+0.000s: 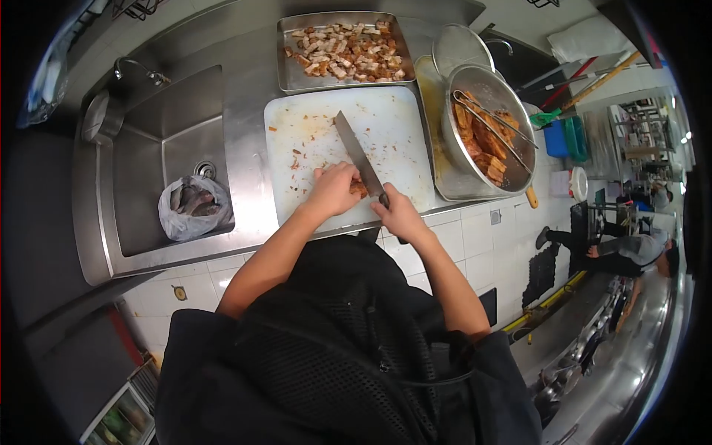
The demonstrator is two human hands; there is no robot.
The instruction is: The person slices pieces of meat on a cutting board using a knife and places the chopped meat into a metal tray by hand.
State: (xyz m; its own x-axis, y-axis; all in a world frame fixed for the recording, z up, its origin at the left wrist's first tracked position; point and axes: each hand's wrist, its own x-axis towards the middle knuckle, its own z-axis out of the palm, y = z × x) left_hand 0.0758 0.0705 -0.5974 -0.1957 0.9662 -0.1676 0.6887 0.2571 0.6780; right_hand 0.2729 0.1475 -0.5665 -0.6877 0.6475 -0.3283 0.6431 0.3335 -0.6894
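Grips the handle of a long kitchen knife in the right hand, clamped firmly around it, with the blade slanting away across a white cutting board and its tip toward the far left. Bends the fingers of the left hand over a small piece of browned meat, clamped against the board near its front edge, just beside the blade. Shows crumbs and scraps scattered around both hands. Beyond the board, on the steel tabletop, holds a rectangular metal tray of chopped meat pieces. To the right, has a round metal bowl with large reddish-brown meat slabs inside and metal tongs laid across, over another shallow tray; behind it, a round mesh strainer. To the left, includes a steel sink with a filled plastic bag near the drain. Far right, in the background, includes another person.
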